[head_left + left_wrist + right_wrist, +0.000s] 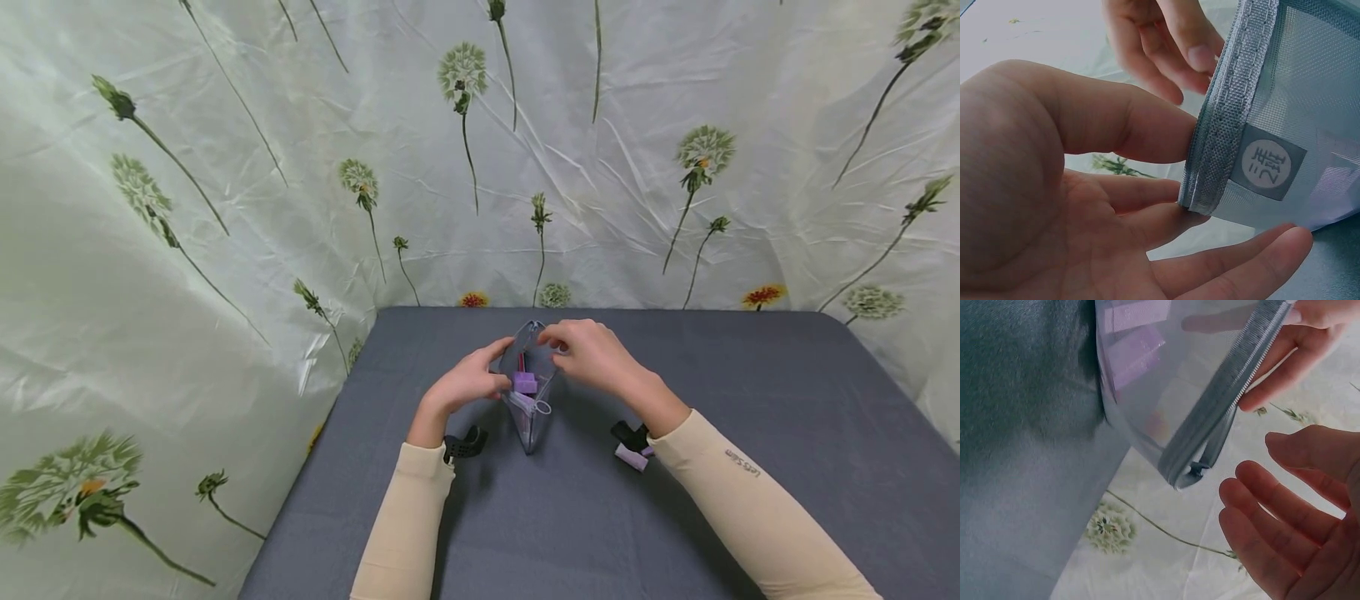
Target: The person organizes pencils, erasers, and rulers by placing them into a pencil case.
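A grey see-through mesh zipper pouch [527, 431] stands upright on the table with its zipped mouth spread apart. My left hand [465, 382] pinches one zipper-edged side, thumb and fingers across the rim; a small grey label [1269, 164] shows below that edge. Inside lie a purple block [525, 382], other lilac pieces and a slim red-and-dark item [521, 362]. By the pouch's far end is my right hand [596, 357]. In the right wrist view its fingers are loosely bent, hold nothing and stay apart from the zipper corner.
A small lilac block [632, 457] lies on the dark grey table [555, 533] below my right wrist. Black wrist cameras sit under both forearms. A pale curtain printed with dandelions [585, 167] hangs behind the table and along its left side.
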### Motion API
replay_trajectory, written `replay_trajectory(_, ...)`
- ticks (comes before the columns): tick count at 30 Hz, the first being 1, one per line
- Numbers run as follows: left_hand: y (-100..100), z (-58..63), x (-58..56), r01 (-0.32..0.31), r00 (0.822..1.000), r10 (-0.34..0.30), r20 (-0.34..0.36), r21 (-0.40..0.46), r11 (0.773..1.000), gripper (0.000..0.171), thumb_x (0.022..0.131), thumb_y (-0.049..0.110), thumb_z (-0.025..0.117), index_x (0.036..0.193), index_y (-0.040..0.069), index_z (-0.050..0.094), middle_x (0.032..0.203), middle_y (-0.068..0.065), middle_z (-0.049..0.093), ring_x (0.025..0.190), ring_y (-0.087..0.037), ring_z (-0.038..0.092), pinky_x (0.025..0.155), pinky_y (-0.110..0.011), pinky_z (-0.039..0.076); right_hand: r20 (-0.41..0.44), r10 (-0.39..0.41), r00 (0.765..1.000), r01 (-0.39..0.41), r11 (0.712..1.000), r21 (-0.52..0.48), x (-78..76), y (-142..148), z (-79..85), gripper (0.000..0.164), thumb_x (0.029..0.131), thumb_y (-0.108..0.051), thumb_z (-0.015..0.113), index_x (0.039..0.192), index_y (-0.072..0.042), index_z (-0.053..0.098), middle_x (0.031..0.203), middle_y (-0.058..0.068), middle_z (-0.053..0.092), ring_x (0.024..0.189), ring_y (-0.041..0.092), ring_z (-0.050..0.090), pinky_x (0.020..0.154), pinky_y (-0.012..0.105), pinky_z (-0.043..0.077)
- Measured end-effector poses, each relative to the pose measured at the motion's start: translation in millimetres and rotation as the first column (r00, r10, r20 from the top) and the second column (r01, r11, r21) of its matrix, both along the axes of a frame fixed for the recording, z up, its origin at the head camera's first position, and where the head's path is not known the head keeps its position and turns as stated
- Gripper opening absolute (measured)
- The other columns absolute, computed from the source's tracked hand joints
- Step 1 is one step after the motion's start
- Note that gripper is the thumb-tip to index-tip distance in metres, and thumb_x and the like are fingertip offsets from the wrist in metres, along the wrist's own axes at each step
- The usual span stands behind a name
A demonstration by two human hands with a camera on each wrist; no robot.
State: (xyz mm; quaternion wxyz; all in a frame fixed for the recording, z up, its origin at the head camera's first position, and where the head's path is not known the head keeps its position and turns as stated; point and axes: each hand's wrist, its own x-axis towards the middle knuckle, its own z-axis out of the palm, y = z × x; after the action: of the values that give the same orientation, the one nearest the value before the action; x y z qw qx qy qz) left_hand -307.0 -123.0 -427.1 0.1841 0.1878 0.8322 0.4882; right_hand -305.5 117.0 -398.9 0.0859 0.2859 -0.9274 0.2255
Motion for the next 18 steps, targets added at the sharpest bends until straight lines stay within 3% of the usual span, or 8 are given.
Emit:
replay_trajectory(5, 0.1, 0.3, 0.0, 0.009, 1.0, -0.009, -0.025, -0.008, 1.0, 0.077, 0.09, 0.004, 0.058, 0.161, 0.012, 0.027, 0.161, -0.017, 0.03, 0.084, -0.024, 0.066, 0.076, -0.041, 0.055, -0.022, -0.005, 1.0, 0.005, 1.0, -0.006, 7.4, 7.9, 2.5, 0.024, 0.088, -0.005, 0.07, 0.109, -0.016, 0.076, 0.1, 0.0, 0.071, 0.09, 0.019, 0.067, 0.072, 0.038, 0.054)
replay_trajectory(18, -0.3, 0.9, 0.6, 0.003, 1.0, -0.003, -0.023, -0.026, 1.0, 0.078, 0.09, 0.005, 0.058, 0.161, 0.015, 0.026, 0.161, -0.014, 0.03, 0.083, -0.044, 0.065, 0.073, -0.036, 0.053, -0.043, 0.033, 0.999, -0.033, 0.999, -0.007, 27.5, 25.5, -2.6, 0.022, 0.088, -0.007, 0.074, 0.107, -0.017, 0.076, 0.101, 0.0, 0.072, 0.088, 0.018, 0.068, 0.074, 0.038, 0.054)
